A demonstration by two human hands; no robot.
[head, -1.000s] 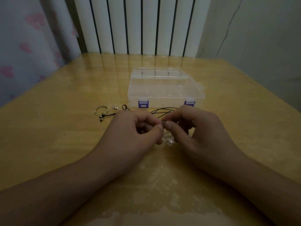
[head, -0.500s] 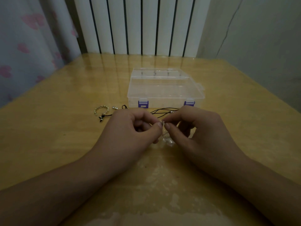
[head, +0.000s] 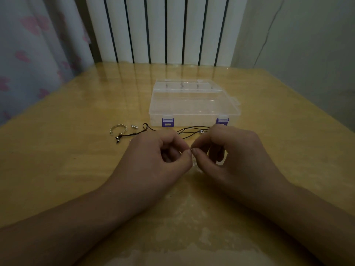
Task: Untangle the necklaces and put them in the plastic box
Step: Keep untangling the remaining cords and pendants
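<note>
My left hand (head: 155,160) and my right hand (head: 236,156) meet at the table's middle, thumbs and forefingers pinching a small silvery bit of necklace (head: 190,149) between them. Black cords (head: 192,129) of the necklaces trail from behind my hands toward the box. One black cord runs left to a knot (head: 145,126) and a dark pendant (head: 117,139). The clear plastic box (head: 194,104) with purple latches stands closed just beyond my hands. Most of the tangle is hidden under my fingers.
A silvery beaded ring (head: 118,128) and a small silver charm (head: 134,126) lie left of the box on the wooden table (head: 57,160). A radiator (head: 163,29) and a curtain (head: 28,45) stand behind the table's far edge.
My hands stay in the same place; the fingers have shifted only slightly on the pinched piece.
</note>
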